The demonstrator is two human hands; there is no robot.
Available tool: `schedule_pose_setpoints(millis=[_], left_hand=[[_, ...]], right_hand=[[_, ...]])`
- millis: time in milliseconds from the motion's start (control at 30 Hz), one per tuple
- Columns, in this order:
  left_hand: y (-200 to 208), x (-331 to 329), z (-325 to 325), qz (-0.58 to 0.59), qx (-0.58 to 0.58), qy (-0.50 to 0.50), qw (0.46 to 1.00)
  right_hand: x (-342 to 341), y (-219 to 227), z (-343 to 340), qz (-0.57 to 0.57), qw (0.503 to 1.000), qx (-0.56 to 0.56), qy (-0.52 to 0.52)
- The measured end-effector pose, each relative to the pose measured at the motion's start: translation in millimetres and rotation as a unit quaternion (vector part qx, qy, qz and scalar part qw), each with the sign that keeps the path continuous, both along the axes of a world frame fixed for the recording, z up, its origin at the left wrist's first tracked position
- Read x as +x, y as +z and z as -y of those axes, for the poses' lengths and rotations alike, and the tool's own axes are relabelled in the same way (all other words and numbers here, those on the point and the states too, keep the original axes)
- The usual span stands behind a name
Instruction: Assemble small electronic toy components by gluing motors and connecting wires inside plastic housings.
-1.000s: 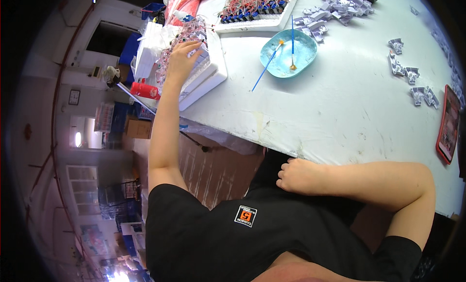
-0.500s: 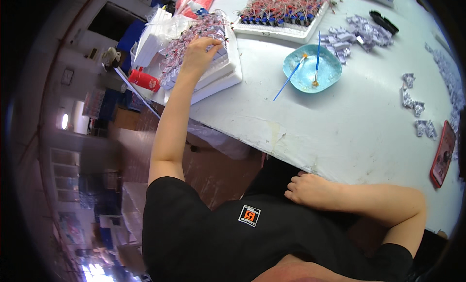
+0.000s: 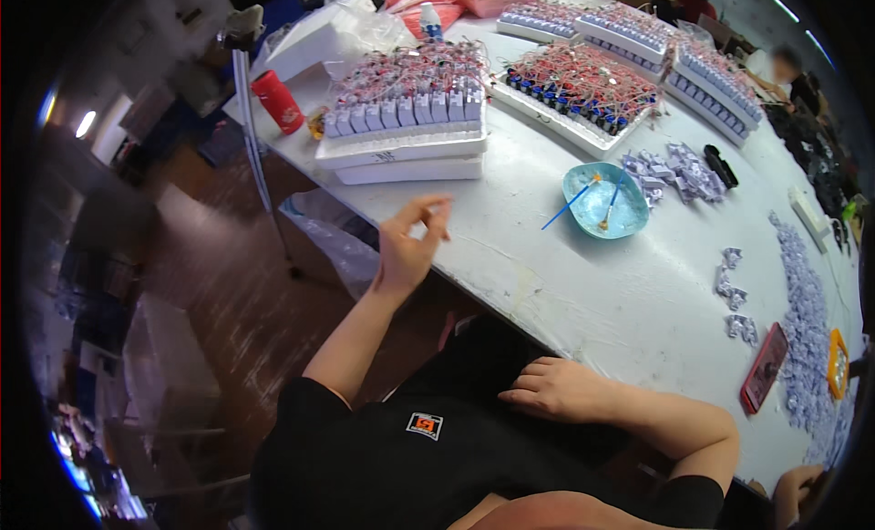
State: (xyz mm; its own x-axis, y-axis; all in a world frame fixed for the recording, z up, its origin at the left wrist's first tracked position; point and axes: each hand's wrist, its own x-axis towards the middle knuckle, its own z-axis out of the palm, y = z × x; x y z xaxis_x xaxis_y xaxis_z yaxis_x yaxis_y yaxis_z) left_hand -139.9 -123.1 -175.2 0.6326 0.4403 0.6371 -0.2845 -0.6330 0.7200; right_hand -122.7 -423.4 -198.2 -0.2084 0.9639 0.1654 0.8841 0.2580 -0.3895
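- left hand is up over the table's near edge, fingers loosely curled, holding nothing
- nearest thing is the stacked white tray of small wired parts, just beyond those fingertips, not touching
- right hand lies flat in the lap, fingers relaxed, empty

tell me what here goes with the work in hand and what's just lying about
In hand:
left hand, raised by the table edge
stacked white trays of small wired parts
right hand, resting in the lap

Lying about:
red can
blue dish with sticks
black marker
red case
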Motion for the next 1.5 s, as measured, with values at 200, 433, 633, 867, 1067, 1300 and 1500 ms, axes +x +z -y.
schedule_pose_setpoints(millis=[200,433,633,867,1067,1300,1500], left_hand=[[-23,22,7,-0.177,-0.124,-0.127,0.968],[-32,30,1,-0.171,-0.167,-0.186,0.953],[-35,30,5,-0.132,-0.18,-0.241,0.945],[-34,23,0,-0.123,-0.151,-0.23,0.953],[-38,25,2,-0.118,-0.138,-0.227,0.957],[-43,22,5,-0.133,-0.132,-0.193,0.963],[-35,29,14,-0.145,-0.11,-0.167,0.969]], right_hand=[[11,23,-10,0.084,0.987,0.136,-0.03],[72,54,59,0.209,0.89,0.192,-0.357],[80,42,195,0.05,0.599,0.284,-0.747],[64,23,227,0.132,0.589,0.23,-0.764],[103,20,173,0.198,0.643,0.109,-0.732],[107,17,152,0.209,0.648,0.0,-0.732],[45,61,112,-0.008,0.722,0.028,-0.691]])
